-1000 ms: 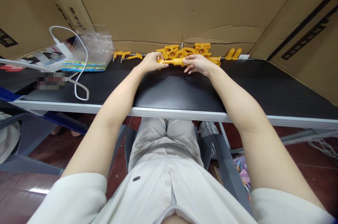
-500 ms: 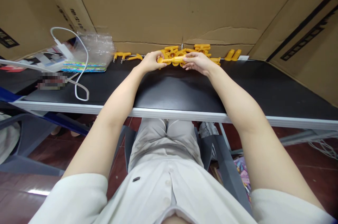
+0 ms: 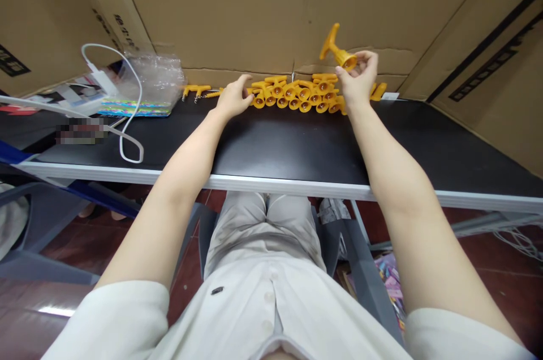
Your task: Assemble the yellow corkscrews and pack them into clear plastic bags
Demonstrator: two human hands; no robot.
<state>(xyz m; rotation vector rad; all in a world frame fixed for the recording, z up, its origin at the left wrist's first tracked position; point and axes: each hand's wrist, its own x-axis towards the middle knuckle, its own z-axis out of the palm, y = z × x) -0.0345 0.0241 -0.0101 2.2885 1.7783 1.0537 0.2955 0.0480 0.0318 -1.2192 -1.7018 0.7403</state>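
And there it was, the right hand [image 3: 360,77] with thumb and fingers clamped on the flared cup of a yellow corkscrew [image 3: 338,53], and nothing else supporting it! The grip sat at the cup end only, the T-shaped handle leaning up and away to the left, so the danger, as I judged it, was a twist: a slack pinch could have let that long end swing round or drop. And look what lay below: a stack of yellow pieces [image 3: 304,105], open cups facing the wearer, rounded sides on rounded sides. A dropped piece or a brushing wrist might well have set them rolling across the desk [image 3: 275,148].

As for position, the corkscrew was in the air above the stack, touching the right hand at the cup, its handle out beyond the fingertips. By the stack's left end, the left hand [image 3: 233,98] had thumb and fingers apart, gripping nothing that showed, near enough for an accidental nudge. Farther left lay loose yellow handles [image 3: 199,88] with metal coils; beyond everything rose the cardboard wall [image 3: 237,9].
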